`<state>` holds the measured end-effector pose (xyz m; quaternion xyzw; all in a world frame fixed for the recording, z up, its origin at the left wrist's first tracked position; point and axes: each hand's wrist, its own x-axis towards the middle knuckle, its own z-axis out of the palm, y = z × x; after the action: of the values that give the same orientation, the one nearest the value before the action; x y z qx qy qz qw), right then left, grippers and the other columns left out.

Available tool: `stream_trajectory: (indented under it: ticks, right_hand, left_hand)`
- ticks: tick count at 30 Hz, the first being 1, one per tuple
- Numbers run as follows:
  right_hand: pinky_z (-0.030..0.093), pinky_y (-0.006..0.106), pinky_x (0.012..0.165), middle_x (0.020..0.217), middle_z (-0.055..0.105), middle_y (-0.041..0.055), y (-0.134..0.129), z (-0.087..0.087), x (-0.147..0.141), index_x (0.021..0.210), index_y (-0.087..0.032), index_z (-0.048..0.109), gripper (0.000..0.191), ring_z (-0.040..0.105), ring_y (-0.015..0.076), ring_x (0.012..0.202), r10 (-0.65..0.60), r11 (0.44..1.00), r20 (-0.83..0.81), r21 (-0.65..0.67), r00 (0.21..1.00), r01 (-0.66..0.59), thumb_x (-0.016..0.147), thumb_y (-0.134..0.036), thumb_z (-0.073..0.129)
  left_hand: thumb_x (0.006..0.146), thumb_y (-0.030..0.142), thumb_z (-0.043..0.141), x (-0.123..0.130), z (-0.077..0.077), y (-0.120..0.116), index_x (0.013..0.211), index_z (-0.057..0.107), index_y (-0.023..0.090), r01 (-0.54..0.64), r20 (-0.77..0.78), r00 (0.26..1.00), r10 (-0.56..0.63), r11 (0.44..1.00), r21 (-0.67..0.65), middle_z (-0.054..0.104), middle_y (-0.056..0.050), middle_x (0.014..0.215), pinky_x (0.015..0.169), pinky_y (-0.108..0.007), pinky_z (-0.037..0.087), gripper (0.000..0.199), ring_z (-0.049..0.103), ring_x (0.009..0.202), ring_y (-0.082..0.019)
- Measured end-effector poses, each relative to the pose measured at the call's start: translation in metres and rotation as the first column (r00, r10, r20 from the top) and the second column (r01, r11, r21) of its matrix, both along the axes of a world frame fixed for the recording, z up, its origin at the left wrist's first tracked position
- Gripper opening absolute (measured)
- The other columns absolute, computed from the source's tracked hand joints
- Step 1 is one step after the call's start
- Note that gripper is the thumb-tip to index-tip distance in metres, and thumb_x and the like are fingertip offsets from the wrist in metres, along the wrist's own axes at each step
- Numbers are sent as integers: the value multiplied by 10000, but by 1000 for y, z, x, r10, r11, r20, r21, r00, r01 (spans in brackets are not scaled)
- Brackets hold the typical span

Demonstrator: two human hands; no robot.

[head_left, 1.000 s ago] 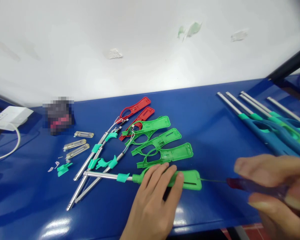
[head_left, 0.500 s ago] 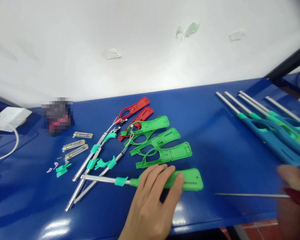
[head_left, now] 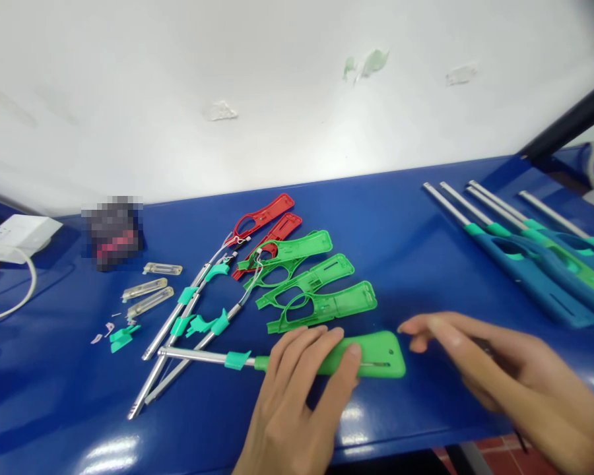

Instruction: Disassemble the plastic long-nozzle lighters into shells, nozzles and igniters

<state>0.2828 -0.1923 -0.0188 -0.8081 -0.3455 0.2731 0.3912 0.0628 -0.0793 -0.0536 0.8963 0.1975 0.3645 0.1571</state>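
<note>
My left hand holds a green gas lighter down on the blue table, fingers across its handle. The lighter's metal tube points left, with a teal trigger piece on it. My right hand is just right of the handle's end, thumb and forefinger out near it, other fingers curled. A thin dark rod, seemingly the screwdriver's shaft, shows below the right hand; its handle is mostly hidden in the palm. Behind the left hand lie open green casing halves and red casing halves.
Metal lighter tubes with wires and teal pieces lie left. Clear fuel tanks and small bits are farther left, near a blurred dark object and a white box with a cable. Several assembled blue lighters lie right.
My right hand has come left from the right edge to beside the green lighter's end. The screwdriver's shaft, earlier pointing left over the table, no longer does. My left hand stays on the lighter.
</note>
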Motion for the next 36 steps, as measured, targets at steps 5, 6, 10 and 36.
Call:
stream_trajectory:
  ticks: [5, 6, 10, 36]
  right_hand:
    - [591, 139, 841, 963, 799, -33, -1, -8, -9, 846, -353, 805, 483, 737, 169, 917, 52, 985, -108, -156, 993, -68, 890, -784, 591]
    - [588, 134, 834, 973, 800, -37, -1, -9, -9, 855, -355, 803, 484, 738, 172, 945, 42, 983, -106, -172, 994, -59, 888, -788, 591]
    - [606, 158, 733, 977, 808, -23, 2, -8, -11, 981, -358, 827, 451, 758, 210, 1019, 76, 978, -150, -181, 986, -103, 891, -753, 630]
    - [603, 240, 838, 1026, 764, 25, 13, 0, -13, 1069, -288, 759, 414, 721, 250, 1083, 258, 944, -321, -115, 911, -308, 964, -661, 614]
  left_hand:
    - [1048, 35, 594, -1, -4, 0, 1303, 705, 122, 14, -15, 1000, -14, 1000, 2, 689, -122, 1316, 1116, -456, 489, 291, 592, 1298, -254]
    - [1048, 35, 593, -1, -5, 0, 1309, 702, 123, 17, -19, 1000, -17, 1000, 2, 685, -123, 1322, 1116, -459, 488, 296, 588, 1301, -257]
    - [1036, 9, 591, -3, -7, 1, 1333, 690, 117, 29, -33, 999, -29, 1000, -5, 665, -130, 1353, 1137, -465, 466, 331, 564, 1326, -263]
    - [1027, -6, 575, 16, 10, 1, 1237, 717, 104, 19, 57, 998, -16, 999, -48, 685, -126, 1244, 1034, -465, 533, 276, 599, 1202, -266]
